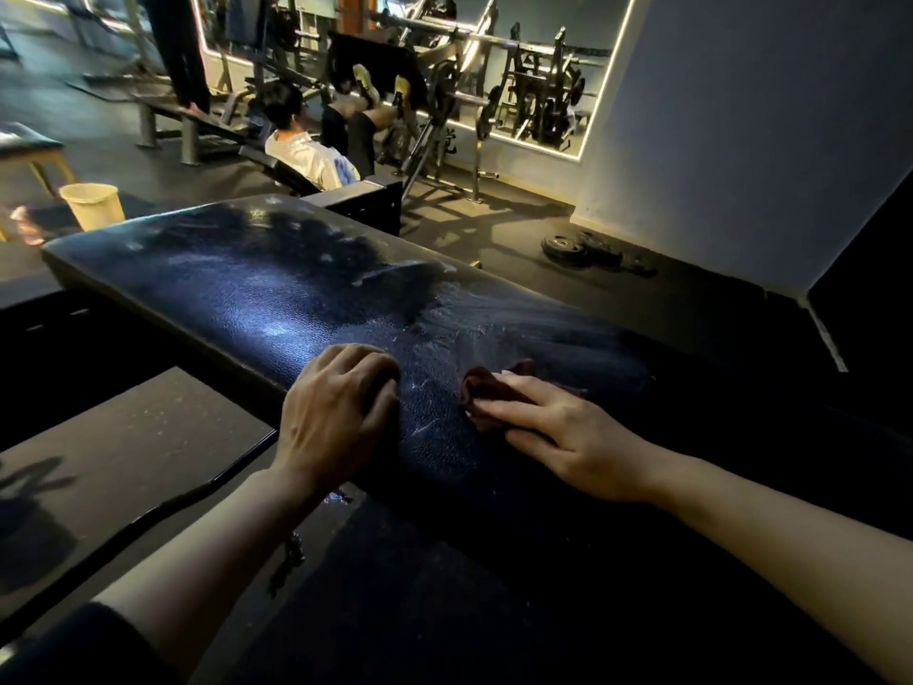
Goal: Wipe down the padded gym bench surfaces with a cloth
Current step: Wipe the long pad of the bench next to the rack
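The padded bench (276, 289) is a long dark pad running from the near right to the far left, its top marked with pale smears and streaks. Both hands lie on its near end. The right hand (553, 427) lies flat with straight fingers pressing a dark reddish cloth (481, 388) against the pad; the cloth bunches out beyond the fingertips. The left hand (336, 412) rests just left of the cloth, apart from it, fingers bent over the pad's near-left edge and holding nothing else. Beyond the bench's far-left end stands a pale bucket (94, 205).
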